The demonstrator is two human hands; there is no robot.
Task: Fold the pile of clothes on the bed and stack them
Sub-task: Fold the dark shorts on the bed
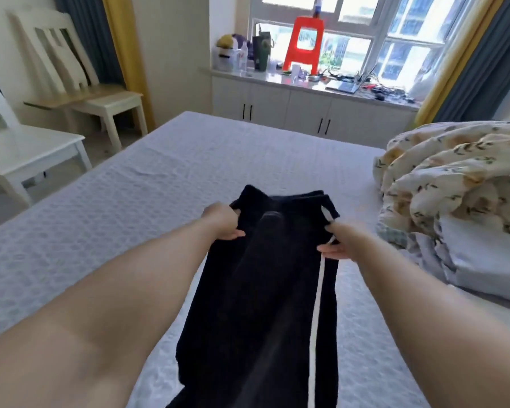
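Note:
A pair of black trousers (256, 304) with a white side stripe stretches lengthwise over the pale quilted bed (124, 207), its far end doubled over near the middle of the bed. My left hand (223, 220) grips the left edge of that far end, fingers curled into the cloth. My right hand (340, 241) holds the right edge at the white stripe, thumb on top. Both arms reach forward on either side of the trousers. The near end of the garment runs out of view at the bottom.
A bunched floral duvet (454, 172) and pale bedding (483, 260) fill the bed's right side. White chairs (80, 83) stand left of the bed. Beyond the foot, a white cabinet (292, 107) under the window carries a red stool (305, 44) and clutter.

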